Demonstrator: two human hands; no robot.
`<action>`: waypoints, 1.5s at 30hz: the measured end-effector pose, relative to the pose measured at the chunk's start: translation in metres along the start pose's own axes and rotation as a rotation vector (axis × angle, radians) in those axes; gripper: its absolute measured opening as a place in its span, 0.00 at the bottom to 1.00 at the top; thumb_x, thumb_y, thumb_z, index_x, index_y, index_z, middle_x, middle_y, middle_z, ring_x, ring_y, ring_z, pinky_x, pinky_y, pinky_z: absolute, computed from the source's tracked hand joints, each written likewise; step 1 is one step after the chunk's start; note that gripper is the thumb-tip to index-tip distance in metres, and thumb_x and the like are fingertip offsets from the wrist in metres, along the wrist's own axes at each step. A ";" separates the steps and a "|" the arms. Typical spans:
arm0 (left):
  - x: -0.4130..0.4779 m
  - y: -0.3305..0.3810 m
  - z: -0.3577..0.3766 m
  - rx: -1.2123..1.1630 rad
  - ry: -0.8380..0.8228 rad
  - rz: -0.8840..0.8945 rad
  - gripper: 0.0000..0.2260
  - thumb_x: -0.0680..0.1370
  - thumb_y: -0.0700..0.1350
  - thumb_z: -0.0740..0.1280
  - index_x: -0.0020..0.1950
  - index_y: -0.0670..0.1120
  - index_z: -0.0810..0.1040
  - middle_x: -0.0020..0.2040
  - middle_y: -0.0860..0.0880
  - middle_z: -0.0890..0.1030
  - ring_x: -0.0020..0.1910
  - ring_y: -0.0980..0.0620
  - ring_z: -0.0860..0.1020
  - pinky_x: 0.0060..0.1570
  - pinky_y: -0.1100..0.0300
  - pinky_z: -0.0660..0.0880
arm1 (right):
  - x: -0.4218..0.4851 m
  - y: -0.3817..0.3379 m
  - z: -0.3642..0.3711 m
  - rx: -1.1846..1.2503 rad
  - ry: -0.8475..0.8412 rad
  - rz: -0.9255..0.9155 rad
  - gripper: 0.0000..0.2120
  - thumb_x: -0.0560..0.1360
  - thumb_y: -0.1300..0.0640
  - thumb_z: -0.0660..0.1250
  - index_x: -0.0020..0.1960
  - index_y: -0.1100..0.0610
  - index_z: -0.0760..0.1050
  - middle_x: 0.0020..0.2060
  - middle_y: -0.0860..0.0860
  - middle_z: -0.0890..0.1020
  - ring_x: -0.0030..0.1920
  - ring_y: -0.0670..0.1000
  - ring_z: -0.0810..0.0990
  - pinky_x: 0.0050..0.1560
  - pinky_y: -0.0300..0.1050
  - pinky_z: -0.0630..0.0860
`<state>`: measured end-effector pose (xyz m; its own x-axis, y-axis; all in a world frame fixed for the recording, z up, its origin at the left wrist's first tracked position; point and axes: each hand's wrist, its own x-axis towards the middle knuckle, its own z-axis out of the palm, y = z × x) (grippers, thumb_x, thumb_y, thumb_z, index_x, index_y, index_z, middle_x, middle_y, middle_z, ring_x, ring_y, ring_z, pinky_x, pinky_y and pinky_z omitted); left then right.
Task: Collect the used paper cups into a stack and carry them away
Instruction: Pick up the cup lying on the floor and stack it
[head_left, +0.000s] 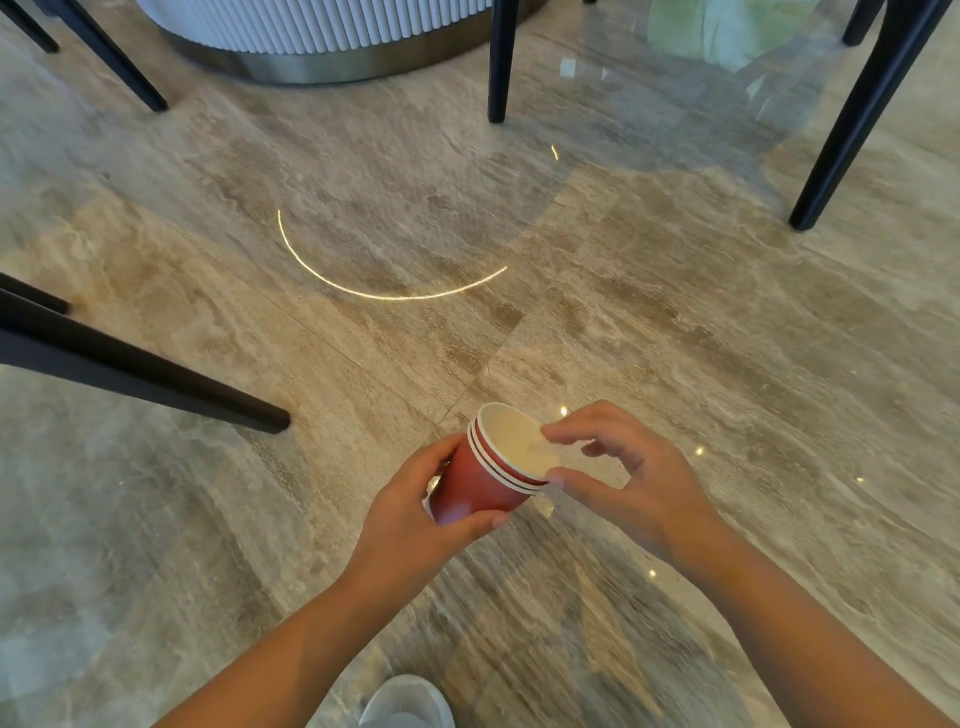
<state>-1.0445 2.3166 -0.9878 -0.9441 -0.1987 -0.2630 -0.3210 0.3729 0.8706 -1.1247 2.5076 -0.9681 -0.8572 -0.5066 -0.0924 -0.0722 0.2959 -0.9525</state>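
Note:
A stack of red paper cups (480, 480) with white insides, three rims showing, is held tilted over the floor, its mouth facing up and to the right. My left hand (415, 506) wraps around the lower body of the stack from the left. My right hand (623, 467) is at the mouth, its thumb and a fingertip touching the top rim, the other fingers spread apart. The stack's base is hidden by my left hand.
A glossy marble floor (675, 312) lies below. Black chair legs stand at the left (156, 384), top middle (501, 62) and top right (857, 114). A white ribbed round table base (311, 31) is at the top. My white shoe (410, 701) shows at the bottom.

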 end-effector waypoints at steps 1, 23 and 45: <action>0.000 0.001 0.000 0.009 -0.006 0.004 0.28 0.57 0.62 0.72 0.56 0.67 0.68 0.55 0.65 0.75 0.55 0.74 0.69 0.47 0.82 0.63 | 0.000 0.002 -0.001 0.002 -0.006 0.013 0.15 0.66 0.53 0.73 0.52 0.43 0.77 0.49 0.38 0.77 0.54 0.43 0.75 0.53 0.37 0.70; -0.006 0.010 0.003 0.074 -0.057 0.111 0.28 0.61 0.53 0.77 0.55 0.69 0.69 0.53 0.67 0.75 0.53 0.69 0.72 0.47 0.77 0.68 | -0.001 0.012 0.003 0.035 -0.101 0.162 0.32 0.54 0.35 0.71 0.56 0.43 0.74 0.48 0.41 0.75 0.49 0.41 0.74 0.46 0.34 0.69; -0.028 0.175 -0.106 0.047 0.152 0.083 0.28 0.63 0.46 0.78 0.54 0.65 0.67 0.52 0.67 0.74 0.52 0.74 0.71 0.44 0.80 0.67 | 0.017 -0.175 -0.033 -0.390 0.201 0.003 0.13 0.76 0.49 0.61 0.56 0.52 0.77 0.51 0.43 0.77 0.54 0.40 0.71 0.53 0.27 0.61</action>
<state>-1.0662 2.2916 -0.7838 -0.9465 -0.2988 -0.1220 -0.2489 0.4354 0.8651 -1.1439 2.4741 -0.7937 -0.9370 -0.3492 0.0003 -0.2238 0.5999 -0.7681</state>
